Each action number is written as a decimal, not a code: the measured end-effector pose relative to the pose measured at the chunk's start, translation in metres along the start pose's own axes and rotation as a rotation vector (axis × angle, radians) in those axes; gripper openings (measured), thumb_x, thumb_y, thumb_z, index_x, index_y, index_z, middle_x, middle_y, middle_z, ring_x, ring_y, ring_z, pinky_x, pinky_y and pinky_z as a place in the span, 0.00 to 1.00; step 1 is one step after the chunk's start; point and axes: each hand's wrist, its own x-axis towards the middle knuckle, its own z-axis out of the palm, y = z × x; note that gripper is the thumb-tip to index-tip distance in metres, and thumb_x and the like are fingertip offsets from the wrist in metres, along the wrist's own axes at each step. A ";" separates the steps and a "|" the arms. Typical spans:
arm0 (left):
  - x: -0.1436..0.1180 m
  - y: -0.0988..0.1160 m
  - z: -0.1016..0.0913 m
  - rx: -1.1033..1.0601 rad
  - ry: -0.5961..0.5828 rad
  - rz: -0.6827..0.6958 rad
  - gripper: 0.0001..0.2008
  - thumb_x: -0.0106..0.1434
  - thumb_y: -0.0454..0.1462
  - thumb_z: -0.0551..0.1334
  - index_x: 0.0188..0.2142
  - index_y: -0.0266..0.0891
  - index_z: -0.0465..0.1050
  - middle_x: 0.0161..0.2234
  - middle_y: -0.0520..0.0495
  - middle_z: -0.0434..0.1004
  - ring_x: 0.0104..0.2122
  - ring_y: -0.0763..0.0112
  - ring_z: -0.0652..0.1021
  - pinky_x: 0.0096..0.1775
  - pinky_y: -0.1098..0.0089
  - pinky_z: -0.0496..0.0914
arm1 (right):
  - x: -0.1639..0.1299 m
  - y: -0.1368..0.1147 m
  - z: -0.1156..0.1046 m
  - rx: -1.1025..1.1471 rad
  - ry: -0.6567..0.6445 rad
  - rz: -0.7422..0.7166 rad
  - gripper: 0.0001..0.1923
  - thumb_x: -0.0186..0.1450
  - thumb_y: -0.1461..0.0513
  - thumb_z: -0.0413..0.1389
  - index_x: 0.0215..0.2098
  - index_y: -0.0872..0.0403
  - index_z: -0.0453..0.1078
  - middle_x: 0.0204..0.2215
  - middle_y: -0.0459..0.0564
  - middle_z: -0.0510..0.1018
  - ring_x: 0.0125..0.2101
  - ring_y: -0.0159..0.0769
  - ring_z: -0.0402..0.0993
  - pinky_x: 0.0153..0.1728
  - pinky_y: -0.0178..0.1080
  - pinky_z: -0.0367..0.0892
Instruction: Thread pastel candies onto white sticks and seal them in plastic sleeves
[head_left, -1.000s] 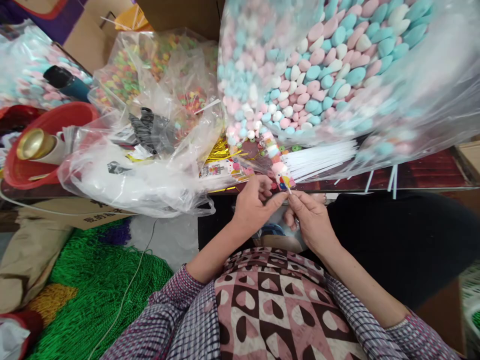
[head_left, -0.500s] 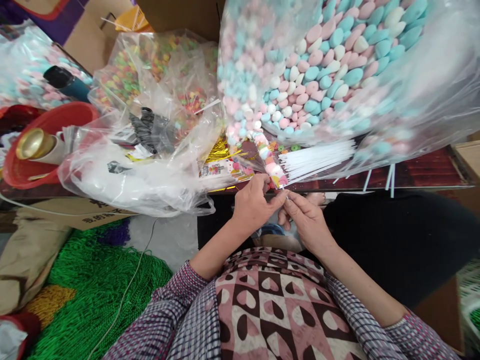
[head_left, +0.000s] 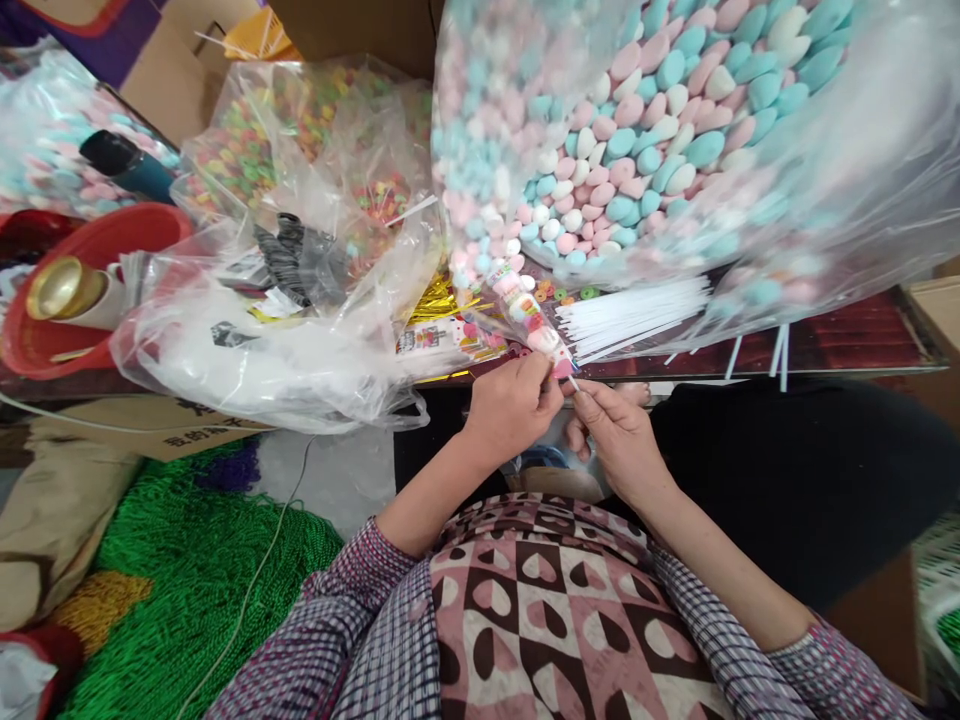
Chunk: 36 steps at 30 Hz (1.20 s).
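Note:
A narrow clear printed bag of marshmallows slants over the table's front edge, its lower end toward me. My left hand is closed around that lower end. Just to its right, my right hand pinches a thin white stick that sticks out of the bag's bottom. Beside the bag lies a fanned bundle of white sticks. Left of it are flat printed bags and gold twist ties.
A big clear sack of pink, blue and white candies fills the back right. Further left are a bag of ring-shaped gummies, crumpled plastic and a red basin holding a brass cup. Green cords lie below.
My left fingers have moved up from the stick onto the bag's lower end, drawing slightly away from my right hand. More of the white stick shows between the hands.

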 end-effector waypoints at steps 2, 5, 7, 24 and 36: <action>-0.001 0.004 -0.003 -0.016 -0.050 0.027 0.05 0.63 0.35 0.54 0.29 0.40 0.64 0.24 0.50 0.74 0.26 0.70 0.75 0.27 0.70 0.60 | -0.001 -0.003 0.000 -0.076 0.006 -0.003 0.18 0.67 0.49 0.54 0.44 0.54 0.74 0.12 0.37 0.65 0.13 0.25 0.56 0.15 0.30 0.53; -0.001 0.009 -0.006 -0.031 -0.119 0.029 0.05 0.62 0.34 0.54 0.30 0.40 0.66 0.24 0.49 0.74 0.25 0.69 0.74 0.26 0.69 0.59 | -0.001 -0.008 0.004 -0.201 0.038 -0.062 0.18 0.67 0.49 0.53 0.40 0.54 0.74 0.11 0.36 0.62 0.12 0.25 0.55 0.15 0.31 0.52; 0.000 0.010 -0.007 -0.072 -0.169 -0.004 0.05 0.61 0.34 0.54 0.30 0.39 0.66 0.25 0.49 0.74 0.26 0.70 0.74 0.27 0.69 0.59 | 0.000 -0.009 0.006 -0.231 0.051 -0.102 0.18 0.68 0.49 0.53 0.39 0.54 0.74 0.11 0.36 0.61 0.13 0.25 0.54 0.15 0.31 0.52; 0.014 0.009 -0.004 -1.664 -0.186 -0.607 0.23 0.57 0.52 0.67 0.45 0.40 0.77 0.36 0.46 0.81 0.39 0.68 0.78 0.46 0.66 0.69 | 0.000 -0.007 0.008 0.017 -0.050 -0.038 0.17 0.65 0.47 0.56 0.37 0.52 0.71 0.15 0.37 0.64 0.13 0.24 0.54 0.16 0.31 0.51; 0.006 0.013 0.004 -1.318 -0.247 -0.569 0.21 0.61 0.53 0.62 0.31 0.36 0.75 0.22 0.53 0.69 0.23 0.78 0.64 0.28 0.72 0.61 | -0.003 0.003 0.006 0.072 -0.085 0.060 0.18 0.65 0.47 0.56 0.35 0.53 0.71 0.11 0.36 0.62 0.13 0.25 0.52 0.17 0.32 0.50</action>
